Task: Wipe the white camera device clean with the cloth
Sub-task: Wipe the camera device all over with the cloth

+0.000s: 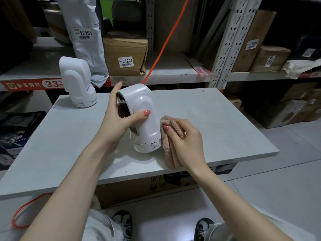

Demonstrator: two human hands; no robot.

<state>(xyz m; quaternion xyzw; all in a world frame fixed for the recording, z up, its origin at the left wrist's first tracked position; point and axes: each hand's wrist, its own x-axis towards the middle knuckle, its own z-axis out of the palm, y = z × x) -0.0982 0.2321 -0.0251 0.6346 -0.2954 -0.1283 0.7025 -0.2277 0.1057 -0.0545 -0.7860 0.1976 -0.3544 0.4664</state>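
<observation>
A white camera device (pixel 145 119) with a dark glossy front panel stands upright in the middle of the grey table (pixel 225 122). My left hand (pixel 118 117) grips it from the left, thumb across its side and fingers behind the dark panel. My right hand (pixel 182 141) holds a folded beige fluffy cloth (pixel 169 145) pressed against the device's lower right side, near its base. The cloth hangs down to the table's front edge.
A second white camera device (pixel 77 82) stands at the table's back left corner. Metal shelves behind hold cardboard boxes (pixel 125 53) and a white parcel bag (pixel 85 35). An orange cable (pixel 165 40) runs down behind the table. Boxes sit under the table and on the floor at the right.
</observation>
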